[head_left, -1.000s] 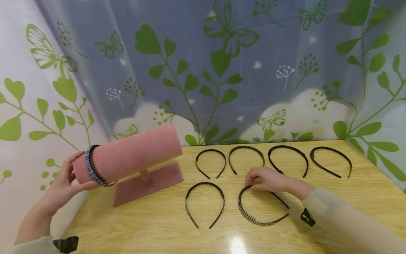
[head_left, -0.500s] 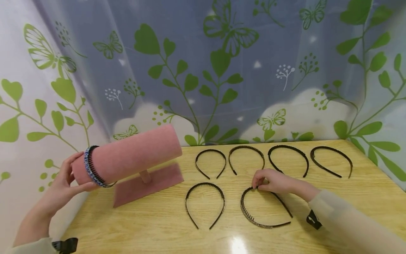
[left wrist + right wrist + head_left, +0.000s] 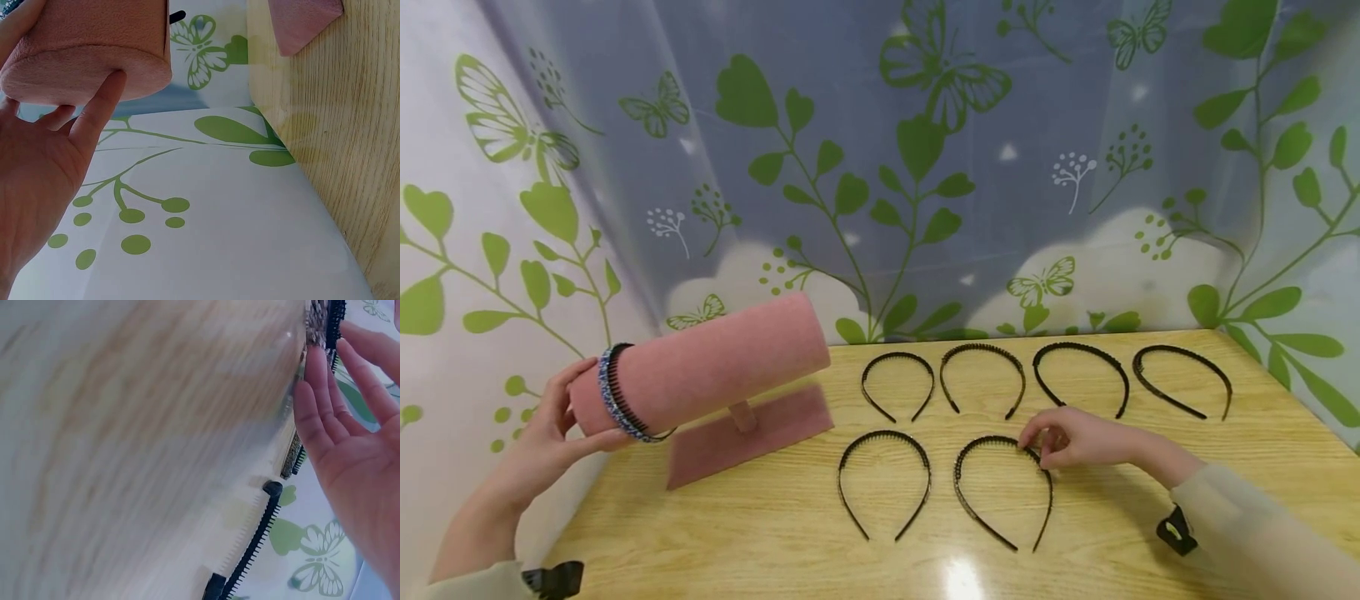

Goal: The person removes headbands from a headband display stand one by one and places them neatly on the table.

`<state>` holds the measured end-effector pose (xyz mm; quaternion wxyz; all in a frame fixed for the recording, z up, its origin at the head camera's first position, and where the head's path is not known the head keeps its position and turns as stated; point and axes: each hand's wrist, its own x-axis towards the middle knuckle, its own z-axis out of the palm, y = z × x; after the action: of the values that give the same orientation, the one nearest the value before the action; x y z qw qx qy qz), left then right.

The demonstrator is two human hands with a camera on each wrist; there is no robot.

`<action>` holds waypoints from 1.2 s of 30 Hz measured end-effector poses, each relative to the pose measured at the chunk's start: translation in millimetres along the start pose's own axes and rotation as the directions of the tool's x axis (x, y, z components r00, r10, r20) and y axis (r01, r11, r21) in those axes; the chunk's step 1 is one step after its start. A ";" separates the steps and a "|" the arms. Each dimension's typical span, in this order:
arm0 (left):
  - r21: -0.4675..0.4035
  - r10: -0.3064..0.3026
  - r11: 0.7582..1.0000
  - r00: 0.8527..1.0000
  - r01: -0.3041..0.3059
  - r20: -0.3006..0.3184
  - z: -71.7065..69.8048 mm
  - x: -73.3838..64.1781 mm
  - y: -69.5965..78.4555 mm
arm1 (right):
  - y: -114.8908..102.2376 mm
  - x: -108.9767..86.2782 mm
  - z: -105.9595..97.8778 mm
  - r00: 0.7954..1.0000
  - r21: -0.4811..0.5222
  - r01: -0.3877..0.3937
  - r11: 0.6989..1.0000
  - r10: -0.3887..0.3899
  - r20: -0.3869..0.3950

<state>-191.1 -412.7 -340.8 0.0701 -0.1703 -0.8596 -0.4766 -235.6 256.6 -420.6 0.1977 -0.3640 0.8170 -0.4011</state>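
On the left stands a pink plush display stand [image 3: 722, 358], its padded roll raised over a flat base [image 3: 797, 419]. My left hand [image 3: 538, 454] grips the roll's left end, and in the left wrist view a finger [image 3: 103, 103] presses its round end face. A blue headband [image 3: 612, 396] with black comb teeth is around the roll near that hand; one black tip [image 3: 178, 16] pokes out beside it. At front right, my right hand [image 3: 1078, 440] pinches a toothed black headband [image 3: 958, 479] by its upper right side. This headband lies on the table with its ends towards me.
Another headband [image 3: 842, 479] lies to its left on the wooden table [image 3: 775, 542]. Several more form a back row, including a thin one [image 3: 898, 356], a toothed one [image 3: 981, 347], a thick black one [image 3: 1086, 348] and a tilted one [image 3: 1183, 352]. A patterned curtain [image 3: 850, 275] hangs behind.
My right hand has moved right and turned the toothed black headband, so its ends, which pointed right, now point towards me. My left hand and the stand have stayed put.
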 end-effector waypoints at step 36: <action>-0.017 0.034 0.999 0.999 -0.034 -0.004 0.9 1.1 -2.4 | -34.0 25.9 -7.1 0.992 -0.183 -0.015 0.983 -0.008 -0.124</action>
<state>-192.9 -412.8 -342.9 0.0783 -0.1847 -0.8525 -0.4828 -242.2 226.8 -390.0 0.1129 -0.3537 0.8619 -0.3454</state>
